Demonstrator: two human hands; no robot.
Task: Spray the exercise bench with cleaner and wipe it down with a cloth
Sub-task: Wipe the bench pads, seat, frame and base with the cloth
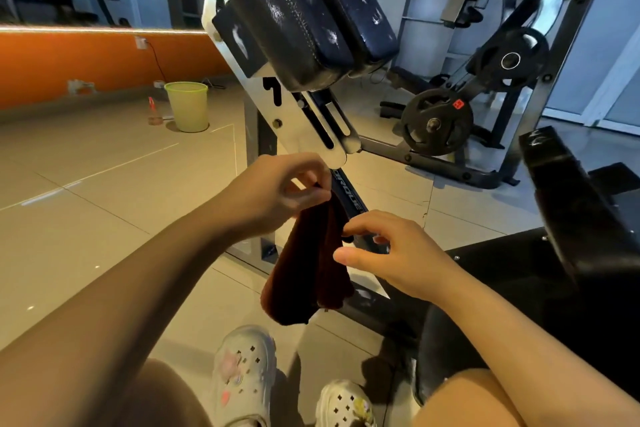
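A dark brown cloth [308, 267] hangs folded in front of me. My left hand [277, 191] pinches its top corner between thumb and fingers. My right hand [391, 253] pinches the cloth's right edge with its fingertips. Above them slants the exercise bench's black padded backrest [311, 10], dotted with white wet streaks, on a white metal frame [304, 128]. Another black pad [568, 184] of the bench lies at the right. A spray bottle [154, 111] with a red top stands far off on the floor at the left.
A pale green bin [188, 106] stands on the tiled floor beside the bottle, near an orange wall. A weight machine with black plates [436, 121] fills the back right. My feet in white clogs [242, 381] are at the bottom.
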